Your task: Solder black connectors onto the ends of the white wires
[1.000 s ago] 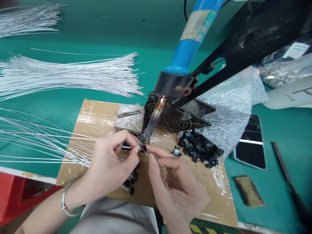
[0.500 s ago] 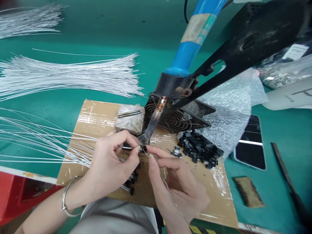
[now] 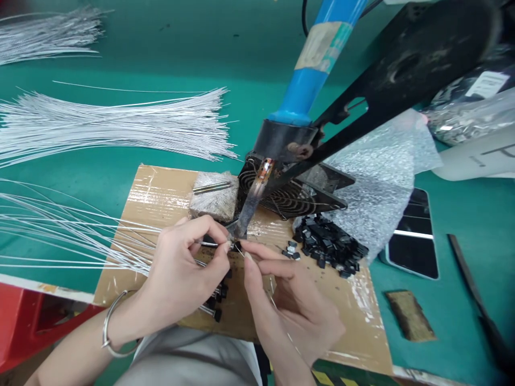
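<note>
My left hand (image 3: 189, 268) is closed, thumb and forefinger pinching the end of a white cable (image 3: 208, 244) just under the tip of a soldering iron (image 3: 251, 206). The blue-handled iron slants down from above on a black bracket. My right hand (image 3: 295, 305) pinches thin solder wire (image 3: 274, 302), whose end points at the same spot beside the iron tip. The tiny joint between my fingertips is too small and partly covered to make out. Below my left fingers lie cables ending in black connectors (image 3: 218, 315).
A cardboard sheet (image 3: 341, 343) lies under the work. On it are a wrapped block (image 3: 213, 201) carrying metal rods, a fan (image 3: 295, 201) and a heap of black connector parts (image 3: 330, 244). Wire bundles (image 3: 120, 126) lie left; a phone (image 3: 414, 236) and sponge (image 3: 409, 316) lie right.
The soldering iron and its black bracket have shifted slightly left and down. My right hand has edged a little left with the solder wire; my left hand stays put.
</note>
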A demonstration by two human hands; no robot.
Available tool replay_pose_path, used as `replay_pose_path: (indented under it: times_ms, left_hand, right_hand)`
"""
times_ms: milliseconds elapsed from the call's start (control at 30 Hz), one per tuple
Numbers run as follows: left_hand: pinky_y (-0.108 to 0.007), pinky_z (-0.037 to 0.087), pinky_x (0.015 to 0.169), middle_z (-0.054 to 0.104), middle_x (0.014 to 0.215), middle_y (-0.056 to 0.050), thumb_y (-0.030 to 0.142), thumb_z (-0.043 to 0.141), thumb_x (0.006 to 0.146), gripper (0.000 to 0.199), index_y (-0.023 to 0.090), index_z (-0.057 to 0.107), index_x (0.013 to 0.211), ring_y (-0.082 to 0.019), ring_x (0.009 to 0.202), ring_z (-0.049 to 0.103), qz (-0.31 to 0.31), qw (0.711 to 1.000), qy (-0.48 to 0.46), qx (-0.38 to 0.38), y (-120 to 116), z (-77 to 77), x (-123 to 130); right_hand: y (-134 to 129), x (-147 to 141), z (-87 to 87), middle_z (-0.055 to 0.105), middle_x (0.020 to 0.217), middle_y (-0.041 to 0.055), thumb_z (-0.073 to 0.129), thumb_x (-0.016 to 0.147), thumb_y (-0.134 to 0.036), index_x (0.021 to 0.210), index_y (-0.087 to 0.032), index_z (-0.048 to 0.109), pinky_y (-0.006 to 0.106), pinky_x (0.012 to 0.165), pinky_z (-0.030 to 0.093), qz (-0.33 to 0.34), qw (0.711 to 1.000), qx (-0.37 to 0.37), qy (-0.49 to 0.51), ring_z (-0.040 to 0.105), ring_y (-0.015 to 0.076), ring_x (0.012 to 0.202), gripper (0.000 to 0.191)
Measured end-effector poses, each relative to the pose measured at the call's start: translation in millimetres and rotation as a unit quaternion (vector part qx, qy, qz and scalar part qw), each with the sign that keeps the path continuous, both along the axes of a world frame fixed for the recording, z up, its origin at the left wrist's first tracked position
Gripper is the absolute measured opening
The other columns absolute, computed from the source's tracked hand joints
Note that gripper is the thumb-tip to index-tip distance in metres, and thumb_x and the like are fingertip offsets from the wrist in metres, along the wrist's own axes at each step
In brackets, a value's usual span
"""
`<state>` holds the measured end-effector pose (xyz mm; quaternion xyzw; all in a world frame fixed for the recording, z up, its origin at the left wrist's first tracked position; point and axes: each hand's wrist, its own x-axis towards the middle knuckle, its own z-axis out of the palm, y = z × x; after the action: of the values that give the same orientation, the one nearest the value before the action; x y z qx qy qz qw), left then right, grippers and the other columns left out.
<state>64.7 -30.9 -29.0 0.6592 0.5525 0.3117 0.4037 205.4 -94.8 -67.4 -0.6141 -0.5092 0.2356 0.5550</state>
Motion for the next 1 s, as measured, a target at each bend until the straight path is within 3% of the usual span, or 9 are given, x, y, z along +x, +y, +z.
replay_pose_path:
  times_ms: [200,467,633,833,1000]
  left_hand:
    - [-0.027,0.037,0.053,0.076,0.079,-0.003,0.016,0.060,0.085,0.014,0.020,0.068,0.075,-0.013,0.059,0.050,0.000,1.000,-0.005,0.003,-1.3,-2.2,-1.9]
    - [-0.024,0.033,0.048,0.075,0.076,0.000,0.012,0.060,0.084,0.015,0.019,0.067,0.073,-0.010,0.056,0.044,-0.004,1.000,-0.006,0.030,0.2,-2.8,0.5]
    - [-0.023,0.032,0.048,0.075,0.076,0.000,0.012,0.060,0.084,0.015,0.019,0.067,0.073,-0.010,0.056,0.042,-0.002,0.999,-0.007,0.034,1.0,-2.1,-0.1]
    - [-0.025,0.035,0.050,0.076,0.079,0.000,0.016,0.061,0.084,0.012,0.020,0.067,0.074,-0.011,0.056,0.045,-0.001,1.000,-0.008,-0.005,0.2,-7.3,-1.6]
    - [-0.029,0.038,0.054,0.077,0.082,-0.001,0.019,0.062,0.084,0.011,0.021,0.068,0.075,-0.014,0.060,0.052,0.010,1.000,-0.008,-0.026,-4.4,-14.7,-8.7]
  right_hand:
    - [-0.3,-1.3,-0.2,0.086,0.103,0.0105,0.076,0.095,-0.018,0.085,-0.022,0.069,0.034,0.087,0.070,-0.005,1.000,-0.004,-0.004,0.085,0.0235,0.093,0.012]
    - [-0.5,1.5,-4.2,0.087,0.103,0.0090,0.077,0.092,-0.013,0.088,-0.022,0.071,0.031,0.082,0.070,0.009,0.999,0.035,-0.021,0.085,0.0223,0.088,0.012]
    - [-1.1,0.9,-1.6,0.086,0.103,0.0096,0.076,0.093,-0.013,0.087,-0.022,0.070,0.032,0.083,0.070,-0.002,1.000,0.012,-0.013,0.085,0.0227,0.091,0.012]
    - [-2.6,-2.4,-4.4,0.086,0.104,0.0073,0.076,0.093,-0.014,0.085,-0.022,0.069,0.028,0.081,0.068,0.007,1.000,0.006,-0.003,0.084,0.0192,0.088,0.014]
    - [-4.3,18.4,-12.2,0.085,0.103,0.0069,0.073,0.095,-0.015,0.086,-0.021,0.067,0.035,0.089,0.065,-0.061,0.998,-0.001,-0.018,0.083,0.0220,0.095,0.013]
